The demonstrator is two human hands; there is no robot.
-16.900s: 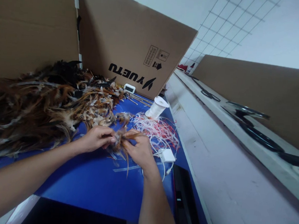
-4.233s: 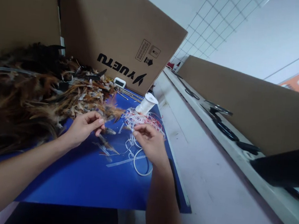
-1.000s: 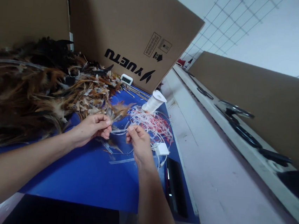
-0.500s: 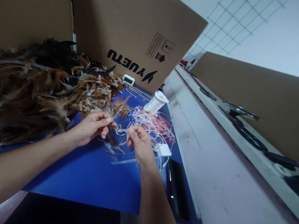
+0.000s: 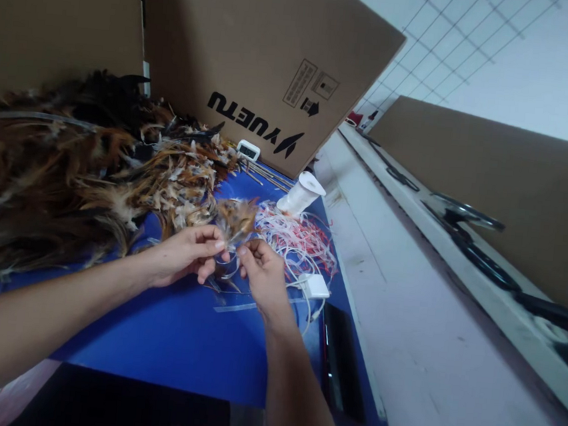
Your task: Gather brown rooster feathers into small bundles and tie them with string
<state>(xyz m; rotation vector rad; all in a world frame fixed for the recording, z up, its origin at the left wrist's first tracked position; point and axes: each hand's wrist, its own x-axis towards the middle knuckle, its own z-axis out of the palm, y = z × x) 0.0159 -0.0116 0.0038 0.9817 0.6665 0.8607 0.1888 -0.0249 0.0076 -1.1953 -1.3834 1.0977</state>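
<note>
My left hand (image 5: 190,256) pinches the base of a small brown feather bunch (image 5: 238,216) between thumb and fingertips, its tips fanning up and away. Close beside it, my right hand (image 5: 264,275) has thumb and forefinger closed on a thin white ribbon (image 5: 230,273), whose loop hangs between the two hands. Fingers partly cover where ribbon and quills meet. A large pile of brown and black feathers (image 5: 91,174) lies to the left. Beyond my right hand is a tangle of white and red ribbon strips (image 5: 294,237), with a white spool (image 5: 302,194) standing behind it.
The blue tabletop (image 5: 166,342) carries a white adapter with cable (image 5: 314,285) and a black glossy object (image 5: 342,363) at the right. A small digital clock (image 5: 248,150) and thin sticks (image 5: 270,175) lie before a cardboard box (image 5: 259,50). Scissors (image 5: 402,178) rest on the right ledge.
My right hand has come closer to my left, up to the base of the feather bunch. The bunch now stands more upright, and the ribbon loop between the hands is less visible.
</note>
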